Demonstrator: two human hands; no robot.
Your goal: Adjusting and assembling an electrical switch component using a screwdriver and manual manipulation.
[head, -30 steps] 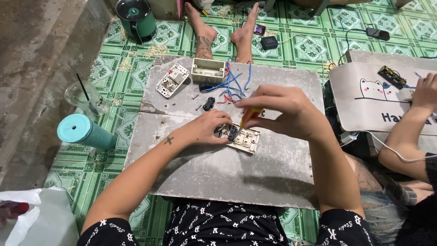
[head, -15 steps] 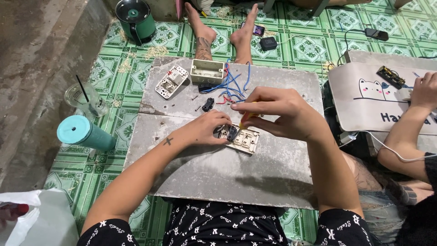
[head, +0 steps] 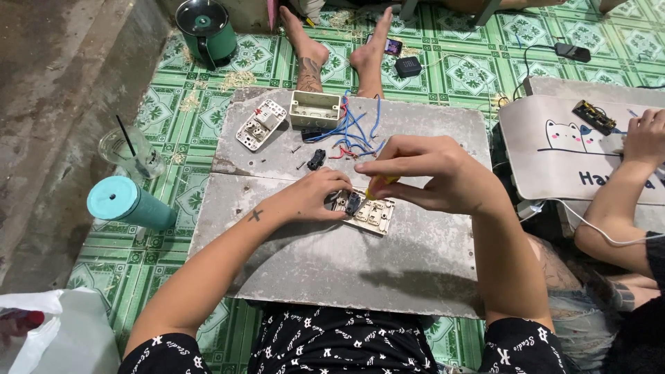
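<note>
Here, line by line:

Left hand: the left hand (head: 315,197) lies palm down on the grey board (head: 332,270), fingers curled over the near end of the cream switch plate (head: 368,213) and pressing it flat.

Right hand: the right hand (head: 429,173) hovers just above the plate, fingers pinched shut round a yellow-handled screwdriver (head: 379,185) — its tip points down into the plate's left part.

Switch plate: it rests face down near the middle of the board, between the two hands, a dark insert showing at its left end.

Behind the hands: a bundle of blue and red wires (head: 353,131) lies on the board's far part, running to an open cream junction box (head: 315,109); a second white plate (head: 260,125) sits to the left of that box, and a small black part (head: 316,159) lies between wires and hands.

Left of the board: a teal tumbler (head: 128,204) lies on its side on the green patterned mat (head: 180,111), near a clear cup with a straw (head: 135,152).

Right edge: another person's hand (head: 644,135) works at a separate board — well apart from the plate.
</note>
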